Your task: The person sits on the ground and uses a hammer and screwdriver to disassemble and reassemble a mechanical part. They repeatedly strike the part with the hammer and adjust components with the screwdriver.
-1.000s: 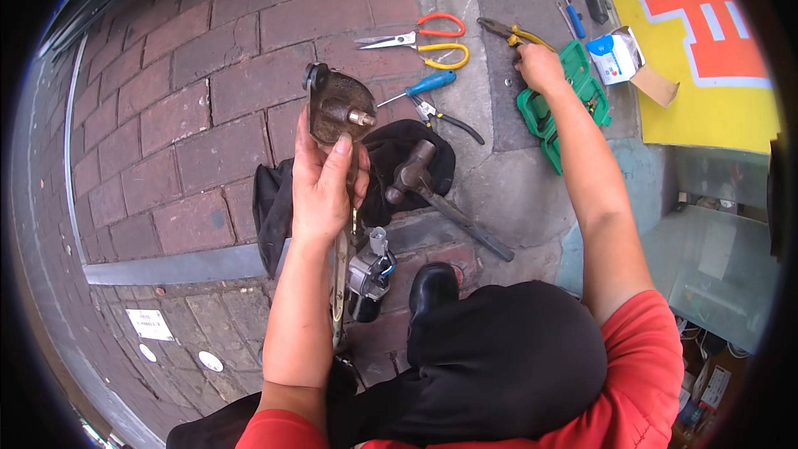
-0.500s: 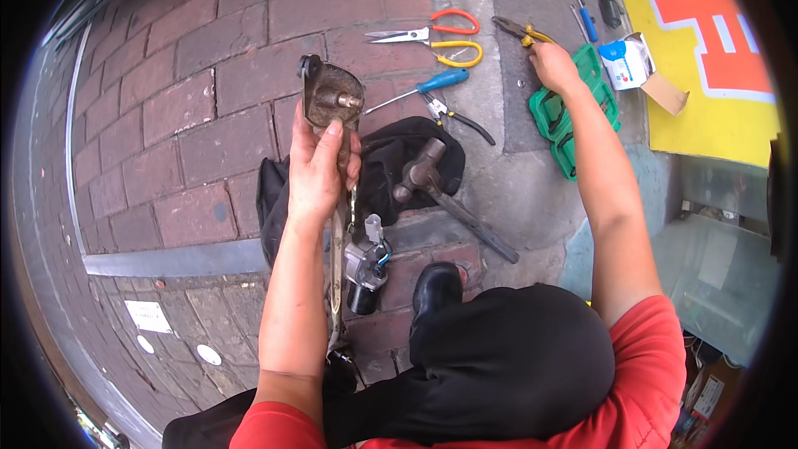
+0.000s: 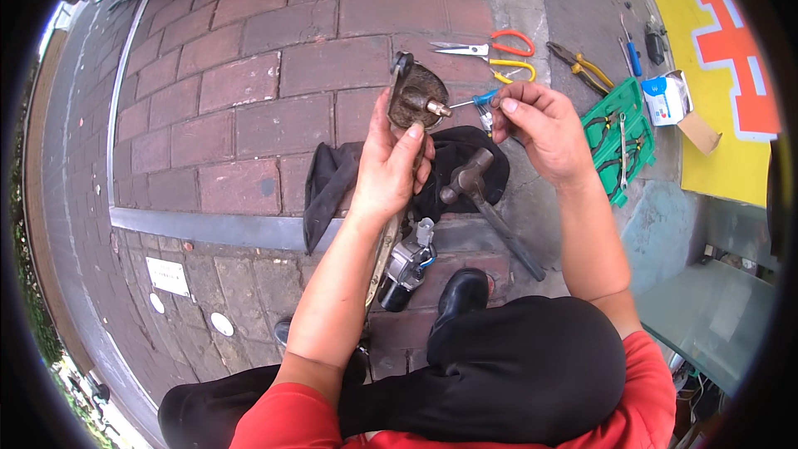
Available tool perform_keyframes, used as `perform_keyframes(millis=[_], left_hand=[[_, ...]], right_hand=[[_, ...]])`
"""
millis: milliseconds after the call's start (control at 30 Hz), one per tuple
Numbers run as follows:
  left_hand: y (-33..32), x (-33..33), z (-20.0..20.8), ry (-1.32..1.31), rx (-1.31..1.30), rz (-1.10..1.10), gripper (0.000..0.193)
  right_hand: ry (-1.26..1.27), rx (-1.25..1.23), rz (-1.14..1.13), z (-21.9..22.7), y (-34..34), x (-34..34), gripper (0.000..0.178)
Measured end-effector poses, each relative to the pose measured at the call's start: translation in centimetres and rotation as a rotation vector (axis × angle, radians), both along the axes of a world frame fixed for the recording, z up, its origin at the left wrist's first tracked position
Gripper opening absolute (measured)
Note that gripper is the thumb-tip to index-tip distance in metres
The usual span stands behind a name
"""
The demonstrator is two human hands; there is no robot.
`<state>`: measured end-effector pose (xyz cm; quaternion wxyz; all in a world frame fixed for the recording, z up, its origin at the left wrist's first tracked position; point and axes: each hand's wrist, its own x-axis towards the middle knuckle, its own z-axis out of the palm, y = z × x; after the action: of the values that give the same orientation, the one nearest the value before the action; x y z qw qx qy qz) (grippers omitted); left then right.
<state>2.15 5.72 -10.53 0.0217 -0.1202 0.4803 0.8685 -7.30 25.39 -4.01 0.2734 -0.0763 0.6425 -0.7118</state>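
Note:
My left hand is closed around a dirty metal wiper-type linkage arm, its thumb lying below the cupped end. A short threaded stud points out of that cup toward my right hand. The long bar of the linkage runs down along my left forearm. My right hand is just right of the stud, thumb and fingertips pinched together; something small and dark may be between them, too small to name. Behind those fingers lies a blue-handled screwdriver, partly hidden. Below the hands are a ball-peen hammer and a black cloth.
A small electric motor lies near my shoe. Scissors, yellow-handled pliers, an open green tool case and a small white-blue box lie to the right. Farther right stands a glass-topped surface.
My right hand has left the yellow-handled pliers, which stay on the ground, and come over beside the stud. The left hand still holds the linkage. The view has shifted, moving the scene rightward.

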Motion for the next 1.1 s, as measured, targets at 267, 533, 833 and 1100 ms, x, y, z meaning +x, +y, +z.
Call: perform_keyframes(millis=[267,533,833,1100], left_hand=[[0.2,1.1,1.9,0.013,-0.052,0.006,0.069],[-0.1,1.6,2.9,0.057,-0.053,0.015,0.07],[0.4,1.8,3.0,0.096,-0.031,0.008,0.069],[0.6,1.8,3.0,0.088,-0.06,-0.008,0.068]], right_hand=[[0.554,0.261,-0.123,0.7,-3.9,5.0,0.011],[1.014,0.265,-0.231,0.6,-5.3,5.9,0.011],[1.144,0.302,-0.294,0.7,-6.1,6.3,0.021],[1.236,0.351,-0.329,-0.2,-5.8,6.1,0.023]])
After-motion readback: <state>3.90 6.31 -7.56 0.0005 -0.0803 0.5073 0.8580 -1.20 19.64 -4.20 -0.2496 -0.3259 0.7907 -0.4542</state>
